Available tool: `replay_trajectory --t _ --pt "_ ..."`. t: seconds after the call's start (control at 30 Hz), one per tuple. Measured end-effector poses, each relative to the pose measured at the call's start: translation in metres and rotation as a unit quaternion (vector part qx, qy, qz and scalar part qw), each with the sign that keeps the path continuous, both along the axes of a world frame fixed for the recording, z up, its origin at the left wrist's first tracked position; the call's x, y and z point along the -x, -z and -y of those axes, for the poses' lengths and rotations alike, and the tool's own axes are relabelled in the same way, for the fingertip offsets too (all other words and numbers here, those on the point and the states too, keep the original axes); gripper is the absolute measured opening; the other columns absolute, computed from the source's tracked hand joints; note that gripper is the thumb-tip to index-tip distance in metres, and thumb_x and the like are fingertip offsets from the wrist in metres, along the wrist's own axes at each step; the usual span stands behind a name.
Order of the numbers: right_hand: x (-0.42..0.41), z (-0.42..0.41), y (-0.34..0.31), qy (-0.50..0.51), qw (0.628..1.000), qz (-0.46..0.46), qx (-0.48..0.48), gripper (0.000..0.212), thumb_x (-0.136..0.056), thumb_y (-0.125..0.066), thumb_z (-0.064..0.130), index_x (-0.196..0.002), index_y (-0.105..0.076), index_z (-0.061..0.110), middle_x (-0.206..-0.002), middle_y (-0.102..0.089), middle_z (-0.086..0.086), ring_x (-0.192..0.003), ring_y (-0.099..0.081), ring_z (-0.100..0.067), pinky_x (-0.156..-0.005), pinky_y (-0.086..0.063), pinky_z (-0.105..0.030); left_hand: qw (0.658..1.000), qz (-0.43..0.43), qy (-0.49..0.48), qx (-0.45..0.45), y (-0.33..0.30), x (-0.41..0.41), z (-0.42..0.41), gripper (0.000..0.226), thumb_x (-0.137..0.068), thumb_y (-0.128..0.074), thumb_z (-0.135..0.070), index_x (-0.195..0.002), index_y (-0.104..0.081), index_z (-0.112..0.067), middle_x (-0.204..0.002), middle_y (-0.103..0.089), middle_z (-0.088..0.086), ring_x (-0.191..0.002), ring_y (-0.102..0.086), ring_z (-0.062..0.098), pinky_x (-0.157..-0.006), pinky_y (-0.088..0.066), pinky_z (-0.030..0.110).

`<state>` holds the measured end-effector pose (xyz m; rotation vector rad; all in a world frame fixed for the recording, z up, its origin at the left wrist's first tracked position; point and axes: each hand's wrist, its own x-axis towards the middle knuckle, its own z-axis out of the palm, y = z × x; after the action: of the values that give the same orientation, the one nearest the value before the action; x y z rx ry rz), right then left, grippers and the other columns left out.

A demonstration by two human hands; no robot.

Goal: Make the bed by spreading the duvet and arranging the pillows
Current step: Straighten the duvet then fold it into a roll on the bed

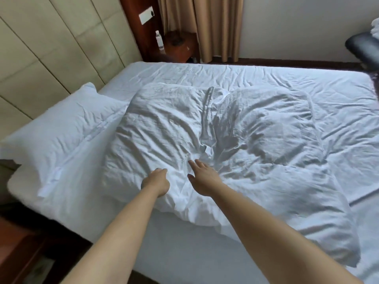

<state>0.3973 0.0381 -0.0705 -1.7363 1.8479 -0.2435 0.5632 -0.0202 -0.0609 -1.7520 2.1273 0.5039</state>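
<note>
Currently the duvet-spreading step is in hand; the pillow step is looking only partly done.

Duvet (215, 136): lying bunched in a rumpled heap across the middle of the bed (307, 83), with bare sheet showing at 12 o'clock and at 3 o'clock of it. Its near edge is hanging just over the mattress side at 6 o'clock. A folded seam is running through the heap from 12 toward its centre.

Pillow (61, 136): sitting at 9 o'clock of the duvet, against the padded headboard (51, 48), touching or slightly tucked under the duvet's edge. I am seeing only one pillow.

Left hand (156, 182): curling closed into the fabric near the duvet's 7 o'clock corner area, apparently holding a pinch of cover; the fingers are hidden, so the grip is a judgement.

Right hand (202, 175): lying flat and spread wide on the duvet just at 3 o'clock of the left hand, fingers pointing to 11, holding nothing.

Judgement on next move: the right hand is needing a real purchase on an edge or corner, well apart from the left, so the heap can be lifted and drawn toward 3 o'clock, the foot end, to cover the bare sheet. Pulling from the centre is likely only deepening the creases.

Background: nightstand (180, 46) and water bottle (159, 41) at 12 o'clock, beyond the bed.
</note>
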Motion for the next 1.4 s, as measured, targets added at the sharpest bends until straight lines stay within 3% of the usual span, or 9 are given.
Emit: replay_trajectory --t 0.1,0.3,0.5,0.63,0.83,1.03,1.23,1.33,1.4 --pt "-0.042 0.029 -0.002 0.027 0.999 0.045 -0.003 0.054 -0.102 -0.031 0.032 -0.152 -0.014 0.019 -0.157 -0.019 -0.005 -0.140 -0.028 -0.028 -0.108 -0.033 -0.040 0.999 -0.040 -0.036 0.002 0.004 -0.043 0.030 0.051 -0.096 -0.031 -0.017 -0.147 -0.030 -0.017 -0.153 -0.027 0.001 -0.136 -0.033 0.025 -0.108 -0.034 0.041" --pt "-0.133 0.110 0.009 0.075 0.996 0.048 -0.011 0.051 -0.102 -0.031 0.030 -0.151 -0.019 0.016 -0.154 -0.026 -0.006 -0.138 -0.030 -0.026 -0.104 -0.034 -0.037 0.989 -0.127 -0.069 -0.009 0.023 -0.121 0.122 0.055 -0.095 -0.032 -0.015 -0.150 -0.025 -0.019 -0.156 -0.022 0.002 -0.139 -0.032 0.025 -0.112 -0.031 0.038" --pt "-0.185 0.186 0.032 0.109 0.994 -0.005 -0.019 0.055 -0.102 -0.031 0.034 -0.153 -0.014 0.020 -0.161 -0.006 -0.004 -0.148 -0.004 -0.023 -0.118 -0.013 -0.037 0.987 -0.142 -0.072 -0.007 0.046 -0.181 0.208 0.053 -0.094 -0.033 -0.016 -0.146 -0.033 -0.020 -0.154 -0.029 0.003 -0.134 -0.038 0.028 -0.109 -0.034 0.036" --pt "-0.200 0.222 0.047 0.112 0.992 -0.048 -0.026 0.058 -0.101 -0.032 0.036 -0.153 -0.008 0.026 -0.161 0.002 -0.003 -0.148 0.003 -0.025 -0.120 -0.006 -0.040 0.981 -0.166 -0.099 -0.020 0.074 -0.201 0.254 0.050 -0.094 -0.042 -0.025 -0.143 -0.036 -0.016 -0.150 -0.031 0.010 -0.132 -0.038 0.032 -0.108 -0.034 0.036" --pt "-0.206 0.250 0.076 0.141 0.985 -0.042 -0.091 0.066 -0.097 -0.037 0.045 -0.152 -0.003 0.035 -0.161 0.008 0.000 -0.148 0.003 -0.028 -0.118 -0.007 -0.049 0.971 -0.169 -0.161 -0.048 0.116 -0.202 0.292 0.078 -0.092 -0.045 -0.054 -0.152 -0.014 -0.016 -0.156 -0.016 0.016 -0.143 -0.020 0.030 -0.115 -0.018 0.038" --pt "-0.213 0.268 0.108 0.183 0.973 -0.028 -0.140 0.073 -0.093 -0.036 0.058 -0.152 0.003 0.038 -0.159 0.017 0.004 -0.147 0.012 -0.023 -0.115 0.003 -0.053 0.970 -0.151 -0.183 -0.048 0.146 -0.208 0.304 0.085 -0.083 -0.042 -0.070 -0.152 -0.009 -0.031 -0.155 -0.016 0.014 -0.140 -0.021 0.033 -0.113 -0.025 0.046" --pt "-0.212 0.271 0.149 0.173 0.971 -0.058 -0.154 0.085 -0.086 -0.033 0.070 -0.149 0.016 0.038 -0.154 0.032 0.005 -0.143 0.027 -0.022 -0.112 0.014 -0.053 0.946 -0.152 -0.281 -0.051 0.160 -0.218 0.319 0.127 -0.059 -0.069 -0.074 -0.151 0.007 -0.028 -0.158 -0.005 0.011 -0.142 -0.015 0.035 -0.111 -0.021 0.057" --pt "-0.213 0.273 0.167 0.163 0.971 -0.072 -0.160 0.085 -0.087 -0.031 0.070 -0.148 0.018 0.037 -0.153 0.034 0.004 -0.142 0.030 -0.023 -0.112 0.015 -0.053 0.924 -0.173 -0.326 -0.100 0.180 -0.230 0.327 0.140 -0.054 -0.076 -0.070 -0.151 0.013 -0.021 -0.155 -0.019 0.016 -0.138 -0.030 0.035 -0.112 -0.029 0.048" --pt "-0.212 0.277 0.177 0.156 0.971 -0.074 -0.164 0.085 -0.088 -0.030 0.069 -0.148 0.018 0.036 -0.153 0.035 0.003 -0.141 0.031 -0.024 -0.112 0.015 -0.054 0.902 -0.198 -0.367 -0.109 0.190 -0.234 0.329 0.136 -0.052 -0.080 -0.066 -0.151 -0.003 -0.016 -0.149 -0.036 0.014 -0.133 -0.042 0.032 -0.108 -0.037 0.040"
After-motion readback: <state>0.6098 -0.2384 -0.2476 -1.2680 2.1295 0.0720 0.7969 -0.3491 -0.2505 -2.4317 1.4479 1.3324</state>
